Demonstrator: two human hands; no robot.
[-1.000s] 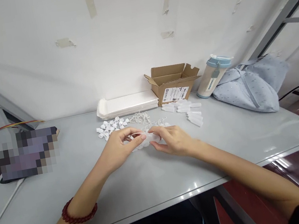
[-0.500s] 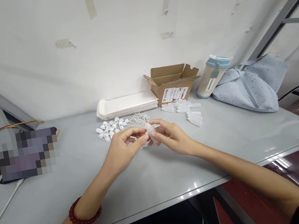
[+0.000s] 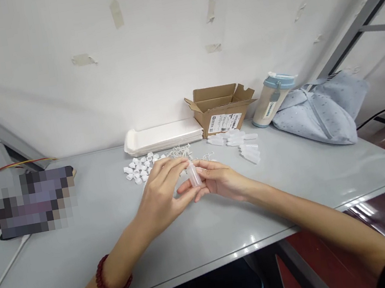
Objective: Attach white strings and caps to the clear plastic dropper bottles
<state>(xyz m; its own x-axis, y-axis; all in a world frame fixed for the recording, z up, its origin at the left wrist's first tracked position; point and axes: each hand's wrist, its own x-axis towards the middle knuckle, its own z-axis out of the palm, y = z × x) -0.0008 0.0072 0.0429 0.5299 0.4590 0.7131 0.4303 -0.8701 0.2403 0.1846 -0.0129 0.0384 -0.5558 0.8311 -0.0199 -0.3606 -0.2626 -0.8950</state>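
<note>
A small translucent plastic bottle point(image 3: 194, 175) is held nearly upright between my two hands above the table. My left hand point(image 3: 159, 189) closes on it from the left, fingertips by its top and thumb low near its base. From the other side my right hand point(image 3: 221, 177) grips the bottle, with some fingers behind it. Just beyond my left hand lie several loose white caps point(image 3: 136, 169). Thin whitish stringy pieces point(image 3: 179, 151) are heaped behind the bottle, partly hidden by my fingers. More translucent bottles point(image 3: 249, 152) lie on their sides to the right.
A stack of white trays point(image 3: 165, 136) and an open cardboard box point(image 3: 225, 116) stand along the wall. Right of them are a tumbler point(image 3: 272, 102) and a light blue bag point(image 3: 316, 117). A pixelated, phone-like device point(image 3: 38, 201) with a white cable lies on the left of the grey table point(image 3: 296, 185).
The bottle has been turned, and its body now shows upright between my hands. My left fingers have moved over its top, and my right hand has rolled with its palm more upward.
</note>
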